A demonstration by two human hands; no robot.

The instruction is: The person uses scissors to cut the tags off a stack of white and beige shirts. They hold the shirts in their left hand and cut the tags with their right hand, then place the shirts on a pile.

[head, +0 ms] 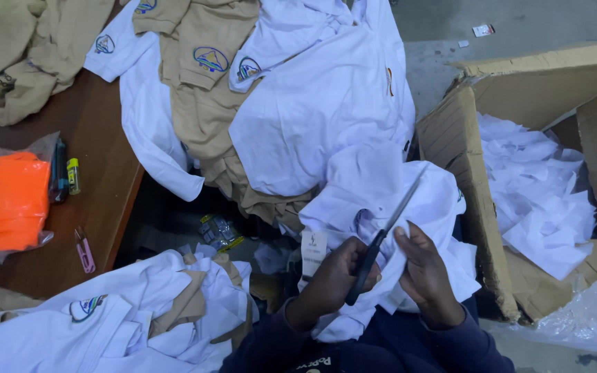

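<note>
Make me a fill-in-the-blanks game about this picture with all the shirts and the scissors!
1. The left hand holds a pair of ____ with dark handles.
2. The right hand grips a garment whose colour is ____.
3. The white scraps lie inside a ____ box on the person's right.
4. On the wooden table, the bag holds something coloured ____.

Missing words: scissors; white; cardboard; orange
</note>
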